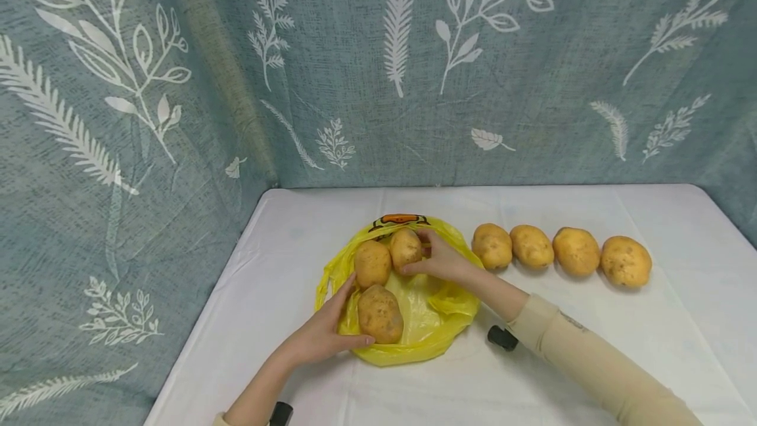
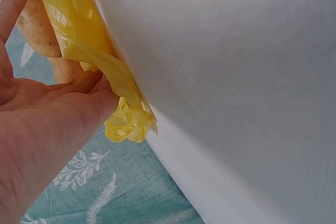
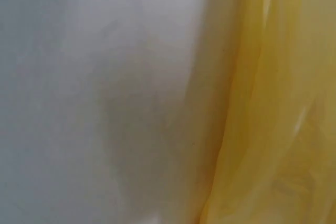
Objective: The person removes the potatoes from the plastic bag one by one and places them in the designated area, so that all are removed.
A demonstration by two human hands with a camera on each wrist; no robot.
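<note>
In the head view, a yellow plastic bag [image 1: 422,347] lies spread on the table with its mouth up and three potatoes in it. My right hand [image 1: 440,256] holds the upper right potato [image 1: 405,250] between thumb and fingers. Beside it is a second potato [image 1: 372,264], with a third potato [image 1: 380,314] nearer me. At the bag's left side my left hand [image 1: 325,334] is spread, its thumb along the near rim by the third potato. The left wrist view shows that hand [image 2: 58,114] against the crumpled bag [image 2: 79,19]. Only blurred yellow plastic [image 3: 278,98] shows in the right wrist view, without the hand.
Right of the bag runs a row of several potatoes, from the nearest one [image 1: 492,246] to the last one [image 1: 626,261]. All stand on a white-covered table [image 1: 668,347]. A blue-green leaf-patterned curtain [image 1: 367,71] hangs behind and to the left.
</note>
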